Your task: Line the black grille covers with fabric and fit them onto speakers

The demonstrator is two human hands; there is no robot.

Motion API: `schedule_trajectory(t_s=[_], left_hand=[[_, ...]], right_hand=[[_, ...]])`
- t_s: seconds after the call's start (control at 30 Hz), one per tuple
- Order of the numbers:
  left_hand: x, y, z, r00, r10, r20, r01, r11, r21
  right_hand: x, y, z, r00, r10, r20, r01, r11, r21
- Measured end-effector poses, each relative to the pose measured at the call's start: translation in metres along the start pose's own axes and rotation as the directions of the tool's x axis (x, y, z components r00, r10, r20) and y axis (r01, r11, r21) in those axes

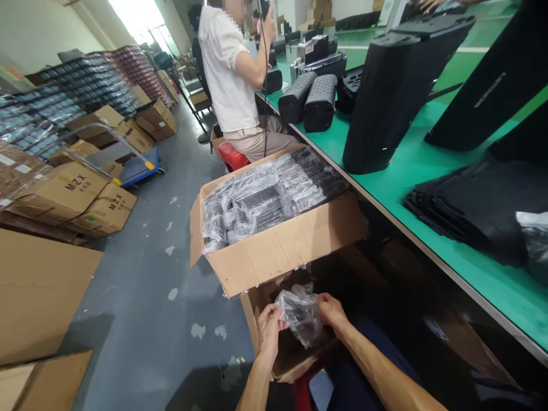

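A crumpled clear plastic bag [302,314] is stretched between my two hands, above an open cardboard box [252,311] by my knees. My left hand [270,326] pinches its left side, and my right hand [331,311] grips the right side with fingers closed. Whether anything lies inside the bag is hard to see. Just beyond, a larger open carton [265,254] holds several black parts wrapped in clear plastic [261,202].
A green-topped workbench [377,185] runs along my right, bearing tall black housings [381,108], perforated black cases [321,100] and a stack of black sheets [462,200]. A person [231,74] sits ahead. Cartons [81,188] and a blue trolley [139,165] stand left.
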State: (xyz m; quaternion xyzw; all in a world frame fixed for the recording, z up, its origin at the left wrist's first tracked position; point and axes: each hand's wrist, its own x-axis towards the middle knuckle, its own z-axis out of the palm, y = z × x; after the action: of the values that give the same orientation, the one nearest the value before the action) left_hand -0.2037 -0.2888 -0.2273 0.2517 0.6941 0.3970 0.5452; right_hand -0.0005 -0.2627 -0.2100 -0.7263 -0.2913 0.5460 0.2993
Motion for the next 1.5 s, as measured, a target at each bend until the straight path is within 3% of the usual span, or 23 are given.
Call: schedule_trajectory(t_s=[0.07,0.13,0.23,0.33,0.47,0.57,0.67,0.8,0.9,1.1,1.23,1.33,1.43,1.5], left_hand=[[-0.003,0.012,-0.003,1.000,0.020,-0.006,-0.020,0.999,0.032],[-0.010,0.024,0.001,0.999,0.052,-0.014,-0.051,0.998,0.047],[-0.025,0.037,0.016,0.995,0.101,0.025,-0.102,0.994,0.040],[-0.035,0.049,0.032,0.991,0.112,0.072,-0.116,0.992,0.048],[-0.029,0.068,0.024,0.986,0.148,0.083,-0.155,0.984,0.092],[-0.021,0.079,0.000,0.973,0.222,0.057,-0.229,0.956,0.182],[-0.020,0.075,-0.019,0.950,0.307,0.060,-0.309,0.893,0.328],[-0.024,0.054,-0.024,0.941,0.279,0.193,-0.338,0.809,0.481],[-0.023,0.045,-0.019,0.933,0.285,0.220,-0.358,0.793,0.493],[-0.016,0.029,0.006,0.916,0.304,0.261,-0.397,0.785,0.476],[-0.012,0.021,0.019,0.912,0.314,0.263,-0.407,0.765,0.500],[-0.012,0.032,0.015,0.914,0.330,0.235,-0.405,0.751,0.522],[-0.022,0.050,0.010,0.902,0.343,0.263,-0.431,0.746,0.507],[-0.036,0.067,0.008,0.869,0.337,0.362,-0.484,0.731,0.480]], right_hand=[[-0.006,-0.002,-0.006,0.991,-0.074,-0.110,0.066,0.995,-0.073],[-0.019,-0.004,-0.004,0.975,-0.182,-0.124,0.165,0.977,-0.133],[-0.045,-0.002,0.013,0.949,-0.311,0.059,0.316,0.935,-0.160],[-0.059,0.001,0.037,0.908,-0.347,0.235,0.383,0.915,-0.130],[-0.046,0.000,0.057,0.883,-0.335,0.329,0.366,0.930,-0.035],[-0.030,-0.005,0.061,0.918,-0.256,0.303,0.248,0.966,0.067],[-0.020,-0.015,0.061,0.947,-0.161,0.278,0.104,0.972,0.211],[-0.013,-0.028,0.050,0.950,-0.066,0.307,-0.050,0.933,0.356],[-0.006,-0.033,0.035,0.947,0.019,0.322,-0.151,0.908,0.392],[0.009,-0.041,0.009,0.938,0.059,0.342,-0.206,0.887,0.413],[0.021,-0.040,-0.005,0.945,0.073,0.317,-0.181,0.928,0.326],[0.026,-0.036,-0.021,0.967,0.071,0.243,-0.128,0.965,0.229],[0.016,-0.034,-0.033,0.972,-0.046,0.229,0.007,0.985,0.170],[0.001,-0.033,-0.033,0.938,-0.161,0.306,0.115,0.980,0.164]])
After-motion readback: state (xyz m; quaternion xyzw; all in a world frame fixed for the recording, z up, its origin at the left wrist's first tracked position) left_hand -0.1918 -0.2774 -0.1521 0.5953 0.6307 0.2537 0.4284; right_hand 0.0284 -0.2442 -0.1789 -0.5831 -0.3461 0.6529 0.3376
